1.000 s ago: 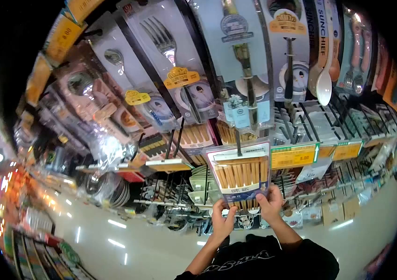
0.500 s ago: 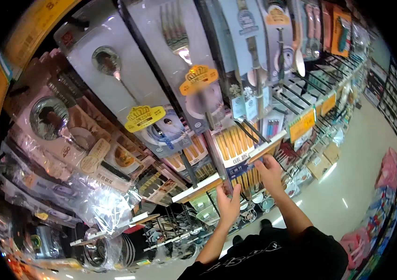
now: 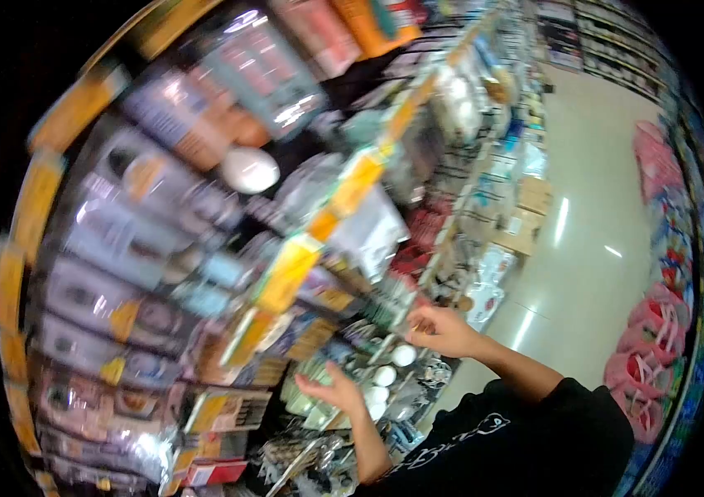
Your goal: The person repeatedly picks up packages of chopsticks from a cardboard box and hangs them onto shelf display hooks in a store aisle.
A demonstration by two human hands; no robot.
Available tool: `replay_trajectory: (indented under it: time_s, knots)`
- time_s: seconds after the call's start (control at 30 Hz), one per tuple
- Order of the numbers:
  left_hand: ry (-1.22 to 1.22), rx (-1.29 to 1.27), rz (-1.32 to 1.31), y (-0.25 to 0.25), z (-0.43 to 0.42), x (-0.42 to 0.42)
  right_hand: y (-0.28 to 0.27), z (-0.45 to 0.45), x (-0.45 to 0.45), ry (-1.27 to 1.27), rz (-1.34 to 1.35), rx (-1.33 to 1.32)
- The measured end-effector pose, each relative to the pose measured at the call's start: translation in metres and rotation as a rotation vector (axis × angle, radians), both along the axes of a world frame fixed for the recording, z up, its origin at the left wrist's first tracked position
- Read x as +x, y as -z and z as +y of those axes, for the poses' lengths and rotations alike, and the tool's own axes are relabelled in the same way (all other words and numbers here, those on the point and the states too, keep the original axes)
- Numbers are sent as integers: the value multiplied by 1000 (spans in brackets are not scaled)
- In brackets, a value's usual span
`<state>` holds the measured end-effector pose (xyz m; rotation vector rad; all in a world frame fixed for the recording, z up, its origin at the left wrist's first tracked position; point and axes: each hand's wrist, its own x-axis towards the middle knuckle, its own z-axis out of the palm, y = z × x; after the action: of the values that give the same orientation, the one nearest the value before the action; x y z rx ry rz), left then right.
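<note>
My left hand (image 3: 331,388) is held out palm-up with its fingers stretched and nothing in them. It is nearest the lower shelves, where pale green packs (image 3: 306,398) and white round cups (image 3: 385,376) show, blurred. My right hand (image 3: 444,331) is further right, in front of the rack's edge, with fingers loosely bent and a gap between thumb and fingers. No held thing can be made out in it. Carded cutlery packs (image 3: 112,306) hang on the rack to the left, and a white spoon head (image 3: 250,170) shows higher up.
Yellow price tags (image 3: 288,272) line the shelf edge beside me. Cardboard boxes (image 3: 524,228) stand at the rack's foot along the pale aisle floor (image 3: 571,273). Pink bags (image 3: 648,364) hang or lie along the right side.
The view has swung to the right along the aisle and is blurred. Both hands have come away from the shelf edge and the packs of wooden-coloured chopsticks they were at.
</note>
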<state>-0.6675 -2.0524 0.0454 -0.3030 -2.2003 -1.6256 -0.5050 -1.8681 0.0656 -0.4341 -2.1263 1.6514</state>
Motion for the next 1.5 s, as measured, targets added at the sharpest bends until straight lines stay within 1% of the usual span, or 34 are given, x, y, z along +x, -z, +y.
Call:
replay_trajectory:
  time_s: [0.07,0.1,0.17,0.2,0.23,0.3,0.33,0.37,0.4,0.43,0.5,0.53,0.6,0.63,0.7,0.77,0.83,0.87,0.97,1.0,1.1,1.13,1.2,1.23,1.27,1.3,1.33,1.4,1.43,1.5]
  knots:
    - [-23,24,5,7,25,35,17,35,51,-31,-37,115]
    - [-28,-22,70,25,38,49,12,54,81,-56,-65,175]
    - [204,-15,-70,61,67,83,33,90,133,-62,-304,284]
    - [394,-29,-32,70,93,108,43,104,158,-67,-425,324]
    - [588,-38,7,76,124,134,53,117,178,-41,-484,309]
    - [1023,-32,-361,75,177,180,67,130,215,-14,-612,261]
    - [1183,-213,-317,71,196,198,66,135,231,-24,-684,229]
    - [1341,-388,-265,64,218,214,70,139,246,-33,-647,184]
    - [1479,-464,-38,51,243,233,68,149,263,-73,-608,115]
    - [1596,-554,-22,47,263,244,65,158,277,-112,-564,47]
    - [1768,-578,17,60,301,257,64,180,305,-57,-615,-3]
    - [1810,-642,8,68,321,261,65,194,316,-28,-638,-27]
    - [1893,-765,-5,87,366,271,75,228,343,118,-675,9]
    - [1909,-811,34,89,391,280,79,247,358,186,-697,30]
    - [1931,-886,120,97,444,295,88,289,384,263,-731,-45]
    - [2014,-898,151,108,504,310,89,336,406,333,-761,-111]
    - [2064,-943,218,92,575,331,63,381,421,355,-917,-61]
    - [2076,-932,305,84,609,341,53,405,429,365,-1001,-27]
    - [2138,-775,336,67,712,364,64,472,443,421,-1002,-13]
    - [2145,-744,395,61,746,374,59,495,449,460,-911,-32]
    - [2194,-606,509,38,841,398,59,557,462,633,-834,28]
    - [2217,-503,497,33,869,407,57,577,468,648,-854,-17]
    - [2265,-500,403,16,918,424,53,619,480,685,-892,-101]
    - [2289,-498,355,12,944,434,62,640,488,706,-887,-120]
    - [2304,-471,342,20,968,442,79,658,497,725,-880,-140]
    - [2315,-495,351,24,990,450,91,679,508,739,-872,-161]
    - [2321,-520,356,28,1013,457,89,707,518,693,-901,-174]
    - [2307,-597,382,44,1059,469,99,763,540,637,-1015,-176]
    - [2290,-694,339,49,1077,475,101,787,549,605,-1069,-179]
    - [2246,-887,272,48,1121,485,113,844,566,620,-1076,-163]
